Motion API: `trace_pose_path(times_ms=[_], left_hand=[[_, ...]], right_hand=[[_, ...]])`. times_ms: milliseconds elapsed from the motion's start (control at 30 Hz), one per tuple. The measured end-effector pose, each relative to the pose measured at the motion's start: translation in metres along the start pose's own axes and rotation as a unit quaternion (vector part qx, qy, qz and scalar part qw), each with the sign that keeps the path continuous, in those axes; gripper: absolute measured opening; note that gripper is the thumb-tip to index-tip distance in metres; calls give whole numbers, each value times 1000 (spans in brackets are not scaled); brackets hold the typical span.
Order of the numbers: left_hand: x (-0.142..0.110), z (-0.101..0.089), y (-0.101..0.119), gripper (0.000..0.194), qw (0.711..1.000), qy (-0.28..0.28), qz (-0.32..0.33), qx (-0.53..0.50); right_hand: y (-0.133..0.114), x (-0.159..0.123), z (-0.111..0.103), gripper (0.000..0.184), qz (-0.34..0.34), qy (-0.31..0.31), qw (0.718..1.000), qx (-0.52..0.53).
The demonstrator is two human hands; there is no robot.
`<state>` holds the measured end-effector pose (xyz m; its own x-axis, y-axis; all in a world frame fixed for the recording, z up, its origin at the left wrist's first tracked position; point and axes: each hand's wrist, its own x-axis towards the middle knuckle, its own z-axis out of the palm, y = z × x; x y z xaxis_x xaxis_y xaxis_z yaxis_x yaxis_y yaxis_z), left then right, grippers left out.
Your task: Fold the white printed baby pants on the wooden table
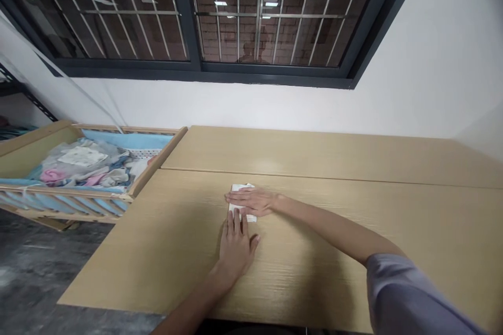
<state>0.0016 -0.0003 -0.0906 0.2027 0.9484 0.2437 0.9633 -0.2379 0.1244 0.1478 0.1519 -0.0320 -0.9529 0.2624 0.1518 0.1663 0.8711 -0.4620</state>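
A small white folded cloth point(238, 188) lies on the light wooden table point(353, 241), near its middle. My right hand point(253, 200) rests flat across the top of the cloth, fingers stretched out toward the left. My left hand point(236, 246) lies flat on the table just below it, its fingertips touching the cloth's near edge. Both hands are open and pressed down; most of the cloth is hidden under them.
A wooden crib point(155, 162) stands against the table's left side, filled with a heap of pastel clothes point(84, 167). A white wall and a barred window point(220, 15) lie behind. Dark floor point(35, 277) shows at lower left.
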Motion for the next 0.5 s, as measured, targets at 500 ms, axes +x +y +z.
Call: trace_pose_path(times_ms=[500], left_hand=[[5,-11,-7,63,1000,0,11,-5]], right_hand=[[70,0,-10,60,183,81,980,-13]])
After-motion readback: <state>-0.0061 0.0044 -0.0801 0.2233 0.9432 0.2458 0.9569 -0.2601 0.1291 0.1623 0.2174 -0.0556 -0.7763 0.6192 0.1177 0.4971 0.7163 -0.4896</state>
